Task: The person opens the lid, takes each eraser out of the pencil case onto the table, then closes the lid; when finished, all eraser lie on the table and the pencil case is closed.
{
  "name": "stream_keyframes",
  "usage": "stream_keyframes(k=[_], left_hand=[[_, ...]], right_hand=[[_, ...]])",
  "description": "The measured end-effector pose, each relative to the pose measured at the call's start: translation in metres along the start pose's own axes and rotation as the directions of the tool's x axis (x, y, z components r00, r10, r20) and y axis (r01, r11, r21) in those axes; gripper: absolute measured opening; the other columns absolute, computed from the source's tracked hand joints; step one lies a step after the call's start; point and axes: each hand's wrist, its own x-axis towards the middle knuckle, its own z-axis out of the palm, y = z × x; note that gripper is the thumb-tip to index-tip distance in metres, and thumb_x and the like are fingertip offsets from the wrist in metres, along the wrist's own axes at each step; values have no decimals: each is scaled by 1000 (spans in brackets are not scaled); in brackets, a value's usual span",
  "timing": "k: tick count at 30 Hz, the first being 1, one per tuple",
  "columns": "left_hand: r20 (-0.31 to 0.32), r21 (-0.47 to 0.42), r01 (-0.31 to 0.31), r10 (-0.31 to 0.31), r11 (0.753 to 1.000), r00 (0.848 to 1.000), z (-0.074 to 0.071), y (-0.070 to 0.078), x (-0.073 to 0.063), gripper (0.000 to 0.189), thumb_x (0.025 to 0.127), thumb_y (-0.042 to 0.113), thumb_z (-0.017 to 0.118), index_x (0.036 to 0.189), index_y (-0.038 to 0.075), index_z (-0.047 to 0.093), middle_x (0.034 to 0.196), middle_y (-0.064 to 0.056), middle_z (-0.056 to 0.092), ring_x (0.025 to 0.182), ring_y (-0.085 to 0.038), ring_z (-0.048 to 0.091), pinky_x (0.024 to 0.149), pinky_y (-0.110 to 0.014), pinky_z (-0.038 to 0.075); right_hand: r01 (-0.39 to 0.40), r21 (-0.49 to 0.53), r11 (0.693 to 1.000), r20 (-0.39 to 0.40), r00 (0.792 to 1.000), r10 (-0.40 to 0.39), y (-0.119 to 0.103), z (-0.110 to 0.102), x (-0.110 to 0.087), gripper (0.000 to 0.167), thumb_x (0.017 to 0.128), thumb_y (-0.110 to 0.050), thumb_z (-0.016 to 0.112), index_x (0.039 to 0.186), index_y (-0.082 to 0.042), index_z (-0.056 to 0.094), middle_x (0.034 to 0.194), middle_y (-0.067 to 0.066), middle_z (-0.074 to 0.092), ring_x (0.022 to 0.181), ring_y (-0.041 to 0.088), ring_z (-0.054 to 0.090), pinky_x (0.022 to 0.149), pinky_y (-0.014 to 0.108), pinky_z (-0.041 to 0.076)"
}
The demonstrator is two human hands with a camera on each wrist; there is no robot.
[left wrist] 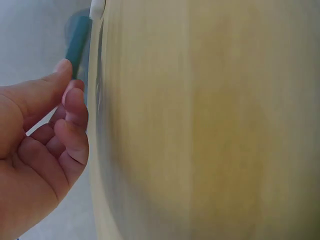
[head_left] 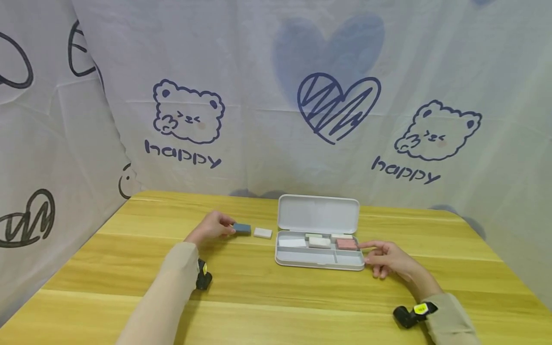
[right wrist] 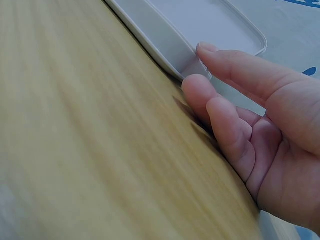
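My left hand pinches one end of a small blue rectangular block between thumb and fingers, at or just above the table. In the left wrist view the block looks teal and points away from the fingertips. A white block lies on the table to its right. Further right stands a white hinged case, lid raised, with compartments. Inside it are a pink block and several whitish blocks. My right hand touches the case's right end, index finger extended, thumb at the front corner.
The wooden table reaches back to a white cloth printed with bears and hearts. Another cloth hangs along the left side. A small black wrist camera sits on each sleeve.
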Motion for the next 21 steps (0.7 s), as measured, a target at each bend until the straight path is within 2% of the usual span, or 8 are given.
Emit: stream_keyframes(k=[9,13,21], left_hand=[[24,-9,38,-38,999,999,3,2,1,23,80,-5,60,101,-14,60,59,-3,52,50,-10,41,47,-20,34],[28,-2,53,-53,999,998,5,1,1,24,80,-5,60,102,-14,59,59,-3,52,51,-10,42,48,-20,35],[18,20,74,-74,997,997,7,3,1,27,80,-7,60,105,-16,57,70,-7,60,55,-11,48,50,-22,41]], right_hand=[[-25,-18,1000,-15,1000,25,-1,1,0,41,87,-5,56,124,7,43,78,9,62,50,9,56,42,20,46],[-29,-27,999,-15,999,28,-2,1,0,45,87,-5,56,125,10,37,79,9,62,50,9,56,42,20,46],[-19,-21,1000,-8,1000,19,-3,2,-1,45,88,-5,55,125,11,36,79,9,63,50,8,56,42,19,45]])
